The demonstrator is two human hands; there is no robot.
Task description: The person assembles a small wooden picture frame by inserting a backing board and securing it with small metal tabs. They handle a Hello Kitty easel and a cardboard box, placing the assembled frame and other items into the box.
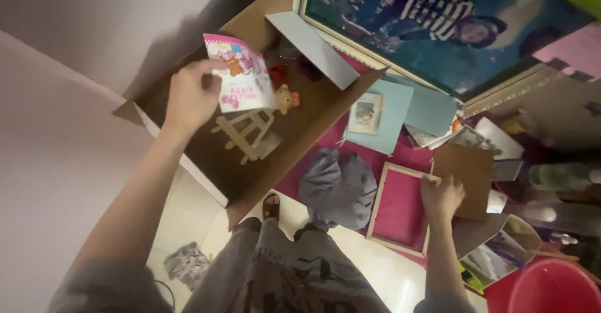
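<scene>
**Sorting on the floor: a booklet held over a box, a hand at a frame**

Looking down past grey trousers (282,275), the nearest ground is pale tiled floor (188,206), with a small crumpled grey cloth (188,264) lying on it at lower left. A red tub (554,288) sits at the lower right corner, with loose photos (501,253) just beside it.

Farther out, a magenta mat (325,156) covers the floor. On it lies a bundled grey garment (338,184), and just right of that a pale wooden frame (400,210) with a pink inside. The right hand (441,197) rests on the frame's upper right corner, fingers curled down; whether its grip is closed on the frame or on the brown board (463,175) beside it, I cannot tell.

The left hand (191,94) is raised over an open cardboard box (313,109), its grip closed on a pink-and-white booklet (241,75) held by the left edge. Under the booklet, inside the box, lie a small wooden easel (244,134) and a small orange toy (287,99).

Beyond, light blue cards (400,109) lie on the mat, and a large gilt-framed picture (438,31) stands behind them. A plain pale wall (75,37) fills the left side.
</scene>
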